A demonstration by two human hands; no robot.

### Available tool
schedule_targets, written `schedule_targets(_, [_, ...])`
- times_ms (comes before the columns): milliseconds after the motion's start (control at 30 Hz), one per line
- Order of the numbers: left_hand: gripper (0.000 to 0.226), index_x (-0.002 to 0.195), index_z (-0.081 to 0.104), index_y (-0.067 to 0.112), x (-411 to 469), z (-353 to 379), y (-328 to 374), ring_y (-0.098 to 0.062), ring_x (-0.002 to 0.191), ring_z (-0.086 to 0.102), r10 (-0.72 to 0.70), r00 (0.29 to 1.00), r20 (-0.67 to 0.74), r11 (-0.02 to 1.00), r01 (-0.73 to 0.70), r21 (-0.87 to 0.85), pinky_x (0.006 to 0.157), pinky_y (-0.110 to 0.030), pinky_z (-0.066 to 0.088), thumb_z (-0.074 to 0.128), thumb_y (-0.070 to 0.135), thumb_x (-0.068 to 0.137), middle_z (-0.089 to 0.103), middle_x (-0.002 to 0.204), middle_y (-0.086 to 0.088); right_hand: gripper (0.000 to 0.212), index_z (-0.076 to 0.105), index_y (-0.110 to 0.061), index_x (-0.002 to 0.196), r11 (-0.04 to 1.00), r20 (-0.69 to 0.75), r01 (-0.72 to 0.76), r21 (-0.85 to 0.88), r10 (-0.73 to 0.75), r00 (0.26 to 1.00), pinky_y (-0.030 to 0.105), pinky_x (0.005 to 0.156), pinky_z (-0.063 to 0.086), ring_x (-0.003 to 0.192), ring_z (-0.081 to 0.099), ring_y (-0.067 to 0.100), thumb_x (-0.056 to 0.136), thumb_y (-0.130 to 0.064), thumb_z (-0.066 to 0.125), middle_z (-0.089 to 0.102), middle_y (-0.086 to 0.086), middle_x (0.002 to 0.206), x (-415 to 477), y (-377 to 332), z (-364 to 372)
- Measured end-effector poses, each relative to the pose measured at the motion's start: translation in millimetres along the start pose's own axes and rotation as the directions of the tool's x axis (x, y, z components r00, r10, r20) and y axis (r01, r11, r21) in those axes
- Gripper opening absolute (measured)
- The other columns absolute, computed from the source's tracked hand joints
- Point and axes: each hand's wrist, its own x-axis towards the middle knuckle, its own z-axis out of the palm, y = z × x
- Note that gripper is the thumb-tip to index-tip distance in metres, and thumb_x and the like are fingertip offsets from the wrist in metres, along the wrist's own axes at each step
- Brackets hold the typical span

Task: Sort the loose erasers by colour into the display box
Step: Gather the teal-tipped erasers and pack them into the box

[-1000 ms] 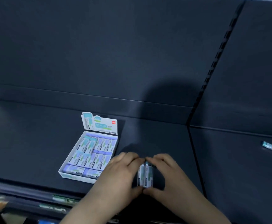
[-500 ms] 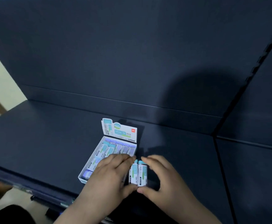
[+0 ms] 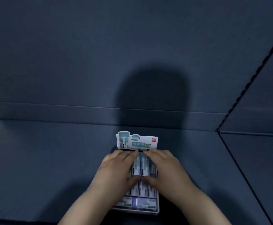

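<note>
I have a small bundle of erasers [image 3: 140, 166] pinched between both hands. My left grip [image 3: 116, 169] closes on its left side and my right grip [image 3: 166, 168] on its right, with fingertips hooked over the far ends and thumbs pressed against the near ends. Neither grip is free, and both are clamped on the same bundle. It sits directly over the far half of the display box [image 3: 137, 211], just short of the upright printed flap [image 3: 138, 142] at the back. Its long axis runs away from me toward that flap, in line with the row of erasers [image 3: 142, 190] showing just behind my thumbs. The nearest row [image 3: 142, 203] lies crosswise instead. So what matters here is straight down, not sideways. The bundle is already lined up with the slot, and both grips are equally close, one on each flank. I judge the next move to be a level drop into the gap beneath. My fingers will have to slip out between the flap and the far ends. The picture is blurred, so I cannot tell whether the bundle already touches the box floor or hangs above it. I also cannot be sure of the colours under my left palm, though the right side looks purple. The box rests on the dark surface [image 3: 51, 159].
</note>
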Motion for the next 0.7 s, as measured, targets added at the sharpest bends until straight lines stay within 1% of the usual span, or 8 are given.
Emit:
schedule_targets(33, [0.075,0.143,0.036,0.026,1,1,-3,-0.011,0.131,0.037,0.027,1.0,0.001,1.0,-0.027,-0.003,0.105,-0.027,0.026,0.052,0.062,0.079,0.043,0.139,0.016,0.068,0.033,-0.035,0.137,1.0,0.007,-0.018,-0.007,0.018,1.0,0.026,0.106,0.027,0.124,0.03,0.008,0.078,-0.045,0.064,0.039,-0.018,0.138,1,-2,2])
schedule_targets(133, [0.08,0.148,0.019,0.029,3,0,-14,-0.008,0.137,0.02,0.062,0.997,0.036,0.998,-0.062,-0.007,0.111,-0.025,0.015,0.054,0.059,0.082,0.026,0.149,0.016,0.069,0.036,-0.035,0.137,0.997,-0.012,-0.073,0.017,0.073,0.997,0.023,0.106,0.025,0.126,0.03,0.008,0.076,-0.043,0.068,0.041,-0.018,0.136,-1,-3,6])
schedule_targets(267, [0.078,0.149,0.014,0.03,6,-7,-16,-0.005,0.136,0.017,0.146,0.988,0.051,0.989,-0.146,0.004,0.111,-0.022,0.012,0.051,0.058,0.085,0.023,0.149,0.017,0.067,0.044,-0.035,0.132,0.991,-0.097,-0.124,0.051,0.128,0.987,0.018,0.101,0.027,0.123,0.035,0.006,0.071,-0.042,0.073,0.047,-0.018,0.13,-8,-4,9])
schedule_targets(400, [0.074,0.148,0.018,0.03,10,-6,-7,-0.005,0.135,0.018,0.218,0.974,0.057,0.976,-0.218,-0.01,0.11,-0.021,0.011,0.047,0.059,0.087,0.027,0.147,0.017,0.064,0.045,-0.036,0.131,0.987,-0.136,-0.148,0.064,0.156,0.978,0.018,0.104,0.028,0.12,0.034,0.001,0.074,-0.044,0.071,0.048,-0.018,0.128,-17,-7,4])
schedule_targets(467, [0.069,0.146,0.024,0.029,12,-6,-1,-0.006,0.133,0.021,0.254,0.966,0.053,0.967,-0.254,0.001,0.109,-0.022,0.013,0.046,0.058,0.087,0.032,0.144,0.015,0.064,0.044,-0.033,0.133,0.983,-0.119,-0.174,0.05,0.179,0.977,0.017,0.104,0.027,0.122,0.034,0.003,0.075,-0.047,0.069,0.047,-0.016,0.129,-23,-5,1])
schedule_targets(533, [0.065,0.144,0.028,0.029,12,-5,6,-0.007,0.131,0.023,0.273,0.96,0.056,0.961,-0.275,0.024,0.109,-0.023,0.015,0.046,0.057,0.088,0.034,0.142,0.015,0.065,0.044,-0.029,0.133,0.979,-0.112,-0.201,0.038,0.204,0.973,0.022,0.106,0.029,0.123,0.036,0.006,0.076,-0.047,0.068,0.048,-0.012,0.13,-28,-1,-3])
schedule_targets(600, [0.063,0.144,0.029,0.029,13,-4,16,-0.009,0.131,0.024,0.281,0.958,0.062,0.958,-0.283,0.044,0.108,-0.025,0.017,0.046,0.055,0.089,0.035,0.141,0.014,0.066,0.044,-0.026,0.134,0.978,-0.114,-0.21,0.002,0.209,0.971,0.026,0.108,0.03,0.125,0.036,0.009,0.076,-0.047,0.068,0.048,-0.01,0.132,-33,4,-8])
schedule_targets(700, [0.065,0.146,0.025,0.028,16,-1,35,-0.012,0.131,0.025,0.275,0.96,0.061,0.956,-0.28,0.091,0.108,-0.025,0.016,0.045,0.054,0.09,0.035,0.142,0.012,0.065,0.039,-0.027,0.137,0.978,-0.101,-0.206,-0.024,0.203,0.974,0.024,0.11,0.025,0.128,0.031,0.007,0.08,-0.044,0.065,0.043,-0.011,0.137,-43,16,-18])
